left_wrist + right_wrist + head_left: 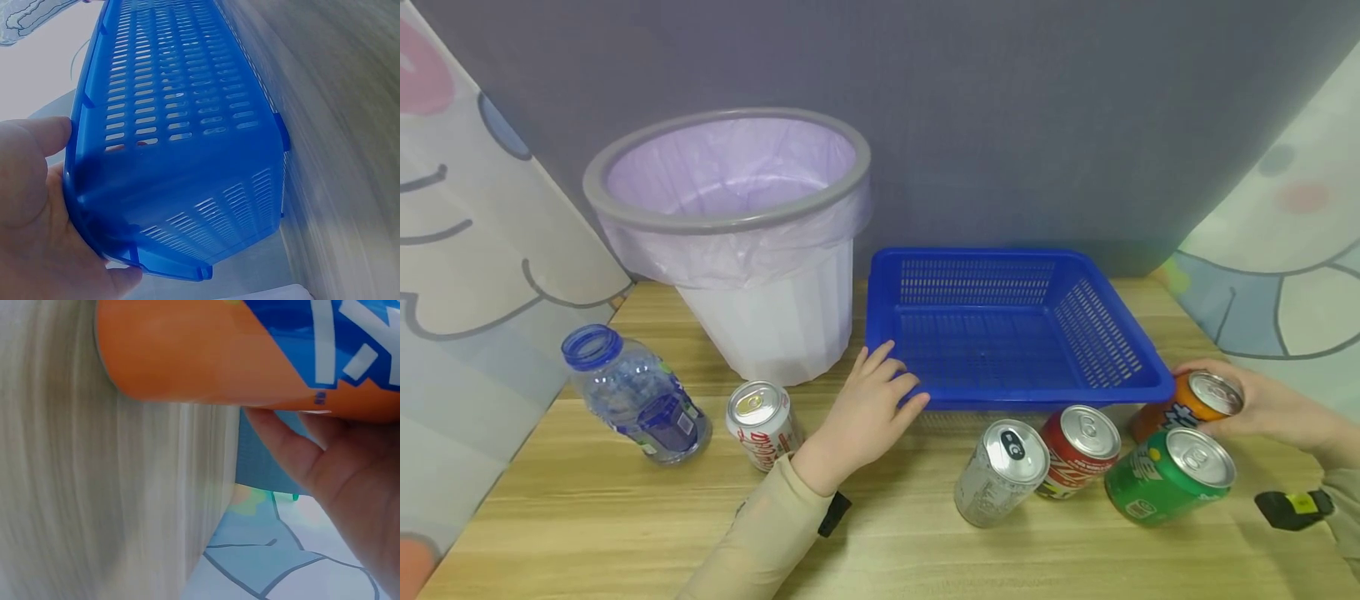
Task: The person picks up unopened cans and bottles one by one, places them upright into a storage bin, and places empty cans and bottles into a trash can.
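Observation:
My left hand (868,408) grips the front left corner of a blue plastic basket (1000,395), its fingers over the rim. The left wrist view shows the slotted side of the basket (181,150) close up, with the hand (37,206) at its rim. Out at the right, my right hand (1251,404) holds an orange soda can (1183,404) that stands by the basket's front right corner. In the right wrist view the orange can (181,353) lies against the fingers of that hand (356,469). The basket has nothing inside.
A silver can (992,487), a red can (1067,467) and a green can (1150,483) stand before the basket. To the left are a white cola can (767,437), an open clear plastic bottle (647,408) and a lined waste bin (775,317). A grey panel (1000,125) rises behind.

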A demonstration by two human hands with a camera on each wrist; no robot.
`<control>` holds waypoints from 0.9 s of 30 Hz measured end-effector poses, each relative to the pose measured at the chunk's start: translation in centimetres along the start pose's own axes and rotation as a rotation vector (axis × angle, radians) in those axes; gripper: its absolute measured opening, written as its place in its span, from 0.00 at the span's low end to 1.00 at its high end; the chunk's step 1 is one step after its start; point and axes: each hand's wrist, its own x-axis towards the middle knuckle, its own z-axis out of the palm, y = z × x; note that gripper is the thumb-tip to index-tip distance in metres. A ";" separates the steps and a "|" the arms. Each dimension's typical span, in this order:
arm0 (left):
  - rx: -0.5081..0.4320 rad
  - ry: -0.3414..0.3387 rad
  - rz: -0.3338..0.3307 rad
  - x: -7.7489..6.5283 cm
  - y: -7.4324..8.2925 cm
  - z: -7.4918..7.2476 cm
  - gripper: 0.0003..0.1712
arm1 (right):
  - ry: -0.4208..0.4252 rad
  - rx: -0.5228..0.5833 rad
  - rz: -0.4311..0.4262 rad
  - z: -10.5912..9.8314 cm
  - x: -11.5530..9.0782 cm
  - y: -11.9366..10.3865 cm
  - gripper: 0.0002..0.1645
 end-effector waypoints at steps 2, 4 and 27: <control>-0.003 -0.001 0.001 0.0 0.0 0.0 0.18 | -0.009 0.037 -0.028 0.0 0.0 0.2 0.47; -0.007 -0.005 -0.001 0.0 0.1 -0.1 0.18 | -0.017 0.076 -0.049 0.0 0.0 0.3 0.48; -0.003 0.008 -0.001 0.0 0.0 0.1 0.17 | -0.109 0.535 -0.272 0.9 0.7 1.8 0.40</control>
